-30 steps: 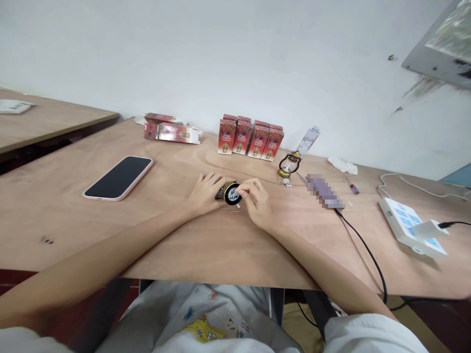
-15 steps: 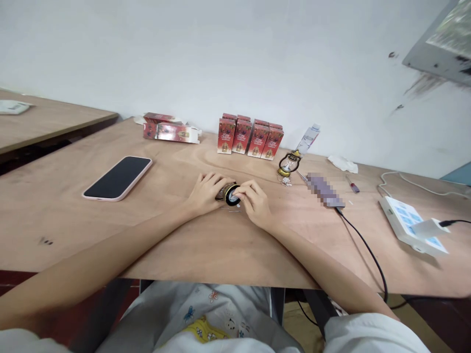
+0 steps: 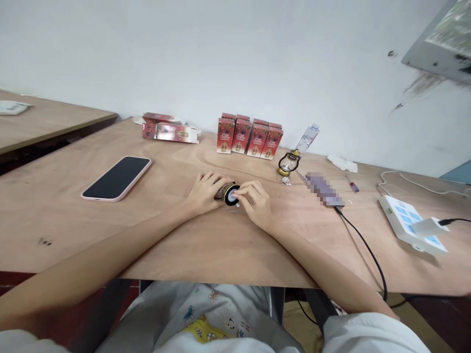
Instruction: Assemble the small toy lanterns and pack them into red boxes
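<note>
A small black and gold lantern piece (image 3: 228,193) lies on its side on the wooden table (image 3: 206,245), its round white underside facing me. My left hand (image 3: 203,192) is wrapped round its body from the left. My right hand (image 3: 256,202) pinches at the round underside with thumb and forefinger. A thin wire part lies on the table just under the piece. A whole small lantern (image 3: 287,165) stands behind and to the right.
Several red boxes (image 3: 250,138) stand in a row by the wall, with opened boxes (image 3: 170,131) to their left. A phone (image 3: 117,178) lies face up at left. A blurred device (image 3: 324,190) with a black cable, a screwdriver (image 3: 352,185) and a white power strip (image 3: 410,224) lie at right.
My right fingers have shifted slightly on the round underside of the piece. Otherwise the hands stay in place.
</note>
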### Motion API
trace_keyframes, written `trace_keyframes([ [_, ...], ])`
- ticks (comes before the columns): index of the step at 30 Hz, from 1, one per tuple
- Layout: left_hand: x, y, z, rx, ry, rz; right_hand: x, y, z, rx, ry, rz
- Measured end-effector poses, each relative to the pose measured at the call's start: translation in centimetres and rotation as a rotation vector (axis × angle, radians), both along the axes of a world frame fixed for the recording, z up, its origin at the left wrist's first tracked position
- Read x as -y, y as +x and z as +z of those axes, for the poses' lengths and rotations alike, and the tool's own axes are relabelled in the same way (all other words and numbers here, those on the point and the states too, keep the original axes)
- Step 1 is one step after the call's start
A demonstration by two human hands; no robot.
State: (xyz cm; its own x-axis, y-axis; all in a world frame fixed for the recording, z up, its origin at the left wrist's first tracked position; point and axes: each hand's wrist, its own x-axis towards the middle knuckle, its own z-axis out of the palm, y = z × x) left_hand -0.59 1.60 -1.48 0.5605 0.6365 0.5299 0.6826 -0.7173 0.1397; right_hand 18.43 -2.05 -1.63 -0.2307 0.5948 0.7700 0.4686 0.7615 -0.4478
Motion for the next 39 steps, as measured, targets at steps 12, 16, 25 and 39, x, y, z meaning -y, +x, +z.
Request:
trace_keyframes([
  [12, 0.0, -0.3, -0.2, -0.031, 0.033, -0.048, -0.2, -0.2, 0.6, -0.231, -0.37, 0.087],
  [16, 0.0, -0.3, -0.2, -0.029, 0.03, -0.036, -0.3, 0.1, 0.3, -0.257, -0.371, 0.108],
  [25, 0.0, -0.3, -0.2, 0.0, 0.037, -0.039, -0.5, 0.7, 0.0, -0.236, -0.345, 0.177],
  [39, -0.3, -0.4, -0.8, -0.011, 0.07, 0.009, -0.8, 0.5, -0.6, -0.254, -0.335, 0.151],
])
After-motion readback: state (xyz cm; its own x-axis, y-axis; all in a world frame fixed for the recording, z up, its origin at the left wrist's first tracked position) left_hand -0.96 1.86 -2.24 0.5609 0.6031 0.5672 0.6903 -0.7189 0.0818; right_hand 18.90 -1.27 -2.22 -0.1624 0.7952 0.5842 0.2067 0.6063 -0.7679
